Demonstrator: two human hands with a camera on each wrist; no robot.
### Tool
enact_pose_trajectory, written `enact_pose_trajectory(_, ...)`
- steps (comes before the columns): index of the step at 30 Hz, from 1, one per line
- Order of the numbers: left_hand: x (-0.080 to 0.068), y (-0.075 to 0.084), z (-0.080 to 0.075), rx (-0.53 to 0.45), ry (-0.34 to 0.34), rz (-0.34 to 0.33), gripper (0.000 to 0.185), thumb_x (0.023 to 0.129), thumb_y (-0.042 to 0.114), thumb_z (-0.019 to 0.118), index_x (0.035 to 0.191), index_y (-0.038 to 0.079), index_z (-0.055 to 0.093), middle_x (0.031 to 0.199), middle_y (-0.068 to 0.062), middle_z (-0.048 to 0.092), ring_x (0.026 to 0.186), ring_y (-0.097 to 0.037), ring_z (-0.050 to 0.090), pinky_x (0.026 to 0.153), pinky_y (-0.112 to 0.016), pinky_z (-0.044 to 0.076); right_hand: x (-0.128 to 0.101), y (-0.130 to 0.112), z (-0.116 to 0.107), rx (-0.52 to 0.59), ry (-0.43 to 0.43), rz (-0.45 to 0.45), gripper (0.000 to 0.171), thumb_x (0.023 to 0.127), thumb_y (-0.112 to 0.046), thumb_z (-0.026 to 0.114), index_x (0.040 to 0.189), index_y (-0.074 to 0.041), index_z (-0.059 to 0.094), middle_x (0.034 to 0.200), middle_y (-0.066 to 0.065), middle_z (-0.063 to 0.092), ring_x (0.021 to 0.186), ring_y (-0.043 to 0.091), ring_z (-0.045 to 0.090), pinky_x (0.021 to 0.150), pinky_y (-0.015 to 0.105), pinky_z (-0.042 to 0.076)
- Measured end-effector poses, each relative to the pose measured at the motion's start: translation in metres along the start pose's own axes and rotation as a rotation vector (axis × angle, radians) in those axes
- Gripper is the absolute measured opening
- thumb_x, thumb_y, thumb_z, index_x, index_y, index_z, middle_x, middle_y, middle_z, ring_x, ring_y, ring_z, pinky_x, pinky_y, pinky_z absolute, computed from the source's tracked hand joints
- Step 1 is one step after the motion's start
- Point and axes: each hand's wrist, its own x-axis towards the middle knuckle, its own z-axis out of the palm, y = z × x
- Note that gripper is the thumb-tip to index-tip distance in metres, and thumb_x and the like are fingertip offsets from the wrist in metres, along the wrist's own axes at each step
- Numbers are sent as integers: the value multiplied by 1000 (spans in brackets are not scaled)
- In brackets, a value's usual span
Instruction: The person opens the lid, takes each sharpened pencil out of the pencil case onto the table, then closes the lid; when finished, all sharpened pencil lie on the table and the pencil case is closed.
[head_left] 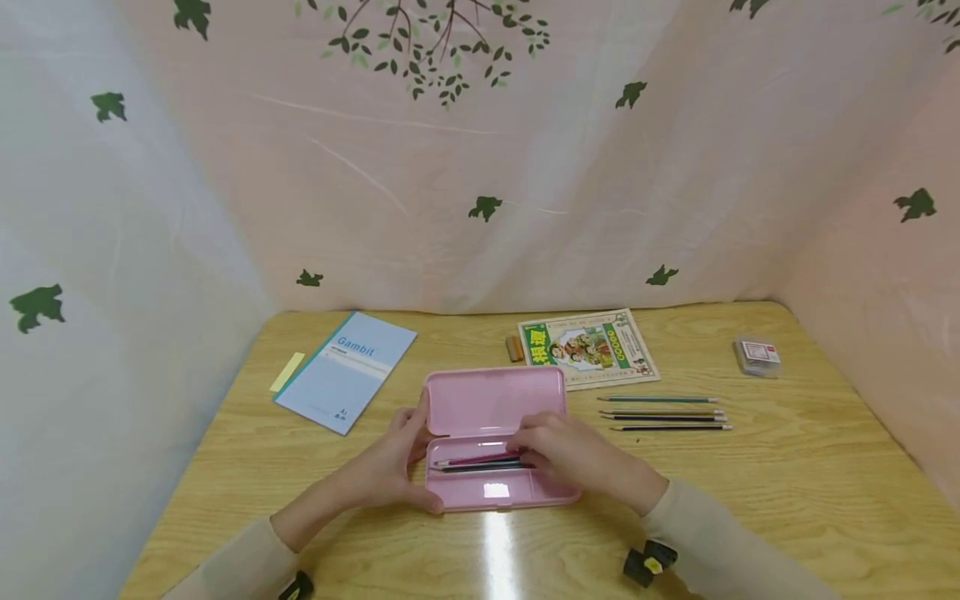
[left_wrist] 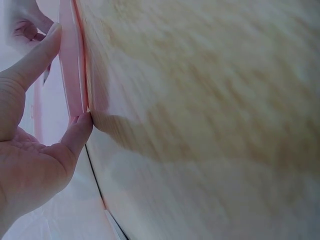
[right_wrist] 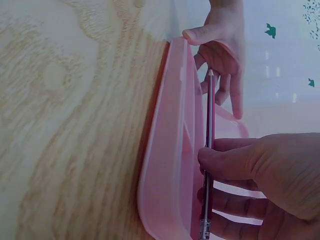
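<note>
A pink pencil case (head_left: 491,400) lies open in the middle of the table, lid tipped back. My left hand (head_left: 408,462) grips its left end between thumb and fingers; in the left wrist view the left hand (left_wrist: 65,100) touches the pink case edge (left_wrist: 72,65). My right hand (head_left: 536,454) pinches a magenta pencil (head_left: 476,458) and holds it over the tray, just above a dark pencil (head_left: 480,468) lying inside. In the right wrist view the right hand (right_wrist: 207,172) holds the magenta pencil (right_wrist: 210,115) along the case (right_wrist: 167,165).
Three pencils (head_left: 663,413) lie side by side right of the case. A green picture booklet (head_left: 588,348) and a brown eraser (head_left: 514,347) sit behind it. A blue notebook (head_left: 347,369), a yellow note (head_left: 287,372) and a small clear box (head_left: 757,357) are also on the table.
</note>
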Motion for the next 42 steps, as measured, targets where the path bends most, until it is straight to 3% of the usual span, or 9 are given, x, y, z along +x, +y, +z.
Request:
enact_pose_trajectory(7,-1,2,0,1,-2,-18,151,63,22,99,161,17,-16,144,-18,24,137,-31,46,114,-32,37,-4,2,-8,42,14,11,20,90,-10,77,109,-14,79,96,-7,68,86,4,63,77,22,59)
enact_pose_trajectory(14,0,1,0,12,-4,-26,150,64,25,98,161,19,-16,145,-18,23,137,-30,46,114,-33,37,-11,10,-17,167,30,17,22,93,-9,74,114,-14,78,101,-8,69,89,2,62,77,22,58)
enact_pose_trajectory(22,-2,2,-1,19,-5,-30,148,65,26,98,161,20,-15,147,-18,22,137,-30,45,114,-33,37,-25,19,-28,206,85,-17,19,92,-6,74,109,-12,78,96,-8,67,80,2,58,65,19,55)
enact_pose_trajectory(28,-2,2,-1,22,-6,-25,147,65,27,98,162,19,-14,148,-19,23,138,-31,44,114,-33,37,-45,30,-32,222,115,-10,22,92,-5,74,112,-14,78,103,-7,68,84,4,56,66,22,55)
enact_pose_trajectory(36,-3,0,-2,25,0,-21,148,65,29,98,161,20,-14,147,-20,23,138,-31,45,114,-34,37,-76,54,-36,251,174,24,20,93,-7,74,108,-19,78,94,-9,66,77,1,55,61,20,54)
enact_pose_trajectory(42,-2,-2,-1,59,2,-18,148,65,33,97,162,21,-14,147,-18,24,136,-29,47,114,-34,39,-107,79,-42,177,234,49,24,90,-4,75,108,-20,78,93,-11,66,74,-1,55,58,19,54)
